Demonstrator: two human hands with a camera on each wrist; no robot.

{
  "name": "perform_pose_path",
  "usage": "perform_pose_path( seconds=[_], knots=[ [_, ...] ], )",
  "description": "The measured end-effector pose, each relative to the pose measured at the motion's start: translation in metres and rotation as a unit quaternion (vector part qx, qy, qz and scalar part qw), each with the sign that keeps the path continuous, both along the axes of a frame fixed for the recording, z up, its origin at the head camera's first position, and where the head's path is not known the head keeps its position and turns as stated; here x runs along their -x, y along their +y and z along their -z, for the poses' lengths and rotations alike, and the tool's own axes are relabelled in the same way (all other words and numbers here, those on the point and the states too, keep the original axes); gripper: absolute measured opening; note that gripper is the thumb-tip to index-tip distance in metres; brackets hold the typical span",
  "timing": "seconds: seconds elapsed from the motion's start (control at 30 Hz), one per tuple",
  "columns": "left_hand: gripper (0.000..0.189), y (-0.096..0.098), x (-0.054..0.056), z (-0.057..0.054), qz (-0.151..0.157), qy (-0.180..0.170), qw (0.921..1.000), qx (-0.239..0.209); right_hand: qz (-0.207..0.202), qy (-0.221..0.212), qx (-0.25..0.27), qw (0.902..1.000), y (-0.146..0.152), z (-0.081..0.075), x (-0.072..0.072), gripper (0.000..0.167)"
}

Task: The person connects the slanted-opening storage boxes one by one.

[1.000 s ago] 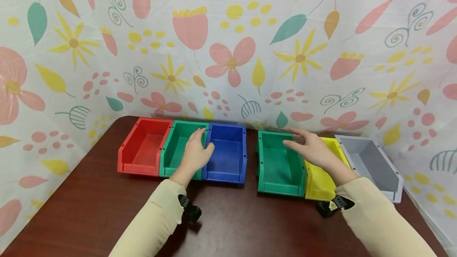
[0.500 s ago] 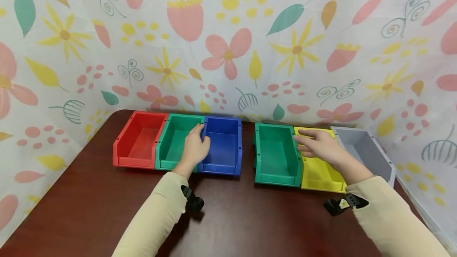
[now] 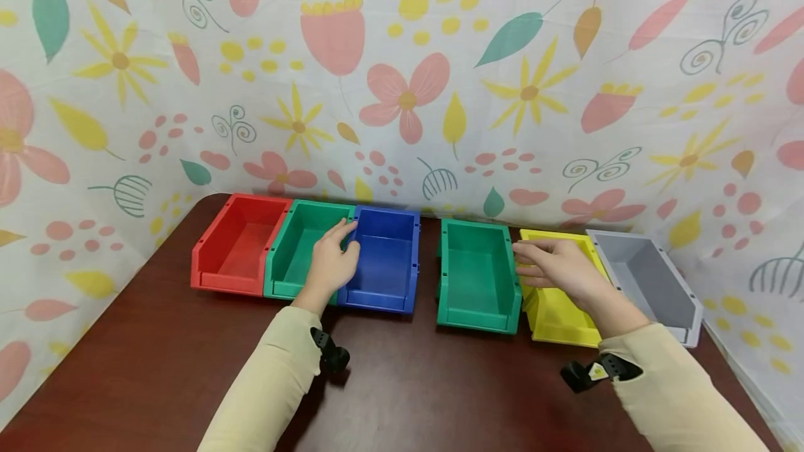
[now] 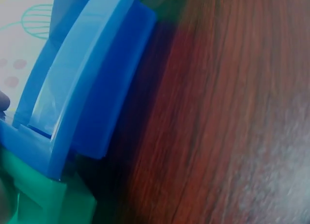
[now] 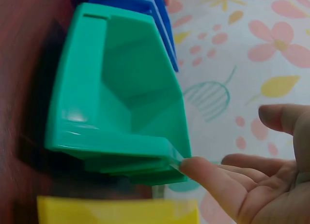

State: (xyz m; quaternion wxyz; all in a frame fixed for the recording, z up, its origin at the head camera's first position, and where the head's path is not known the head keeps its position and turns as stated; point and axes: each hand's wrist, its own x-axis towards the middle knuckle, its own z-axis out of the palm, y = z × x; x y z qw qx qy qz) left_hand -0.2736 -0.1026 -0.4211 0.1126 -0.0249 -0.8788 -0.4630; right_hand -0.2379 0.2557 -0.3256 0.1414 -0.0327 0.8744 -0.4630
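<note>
In the head view my left hand (image 3: 329, 260) lies over the shared wall of a green storage bin (image 3: 301, 250) and a blue storage bin (image 3: 383, 264), fingers forward, thumb apart on the blue side. A red storage bin (image 3: 241, 246) stands to their left. Over the yellow storage bin (image 3: 562, 319) is my right hand (image 3: 559, 270), its fingers extended toward the right-hand green storage bin (image 3: 477, 277). The right wrist view has a fingertip (image 5: 189, 165) right at that green bin's (image 5: 77, 88) rim corner, thumb raised apart.
A grey storage bin (image 3: 653, 284) stands right of the yellow one. Narrow gaps separate the right-hand green bin from the blue and yellow bins. All stand on a dark wooden table (image 3: 427, 389) before a floral cloth (image 3: 402, 33).
My right hand moved right from over the right-hand green bin to the yellow one. That green bin has shifted left, opening a gap beside the yellow bin. The three left-hand bins also shifted slightly left.
</note>
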Motion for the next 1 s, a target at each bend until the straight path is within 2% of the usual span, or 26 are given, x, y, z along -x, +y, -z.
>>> perform_pose_path(
  seconds=[0.1,0.17,0.33,0.5,0.67,0.83,1.0],
  knots=[
    [0.045,-0.001,-0.001,0.001,-0.001,0.0,1.0,0.002,0.029,0.025,0.019,0.9991,-0.01,0.008,-0.001,0.072],
    [0.046,-0.001,0.0,0.002,0.0,0.0,1.0,0.001,0.048,0.047,0.015,0.9976,-0.016,0.014,-0.002,0.071],
    [0.049,-0.002,-0.002,0.004,0.002,-0.006,0.9999,-0.014,0.074,0.076,-0.048,0.9933,-0.029,0.024,-0.003,0.068],
    [0.055,-0.006,-0.001,0.002,0.011,-0.012,0.9994,0.031,0.064,0.098,-0.106,0.9874,-0.036,0.023,0.003,0.069],
    [0.057,-0.007,0.0,-0.001,0.021,-0.031,0.9971,0.066,0.054,0.083,-0.126,0.987,-0.039,0.025,0.011,0.071],
    [0.058,-0.007,-0.001,-0.003,0.021,-0.044,0.9969,0.062,0.037,0.061,-0.142,0.9873,-0.044,0.034,0.018,0.068],
    [0.059,-0.009,-0.002,0.002,0.028,-0.044,0.9972,0.054,0.044,0.065,-0.144,0.9864,-0.046,0.047,0.024,0.059]
  ],
)
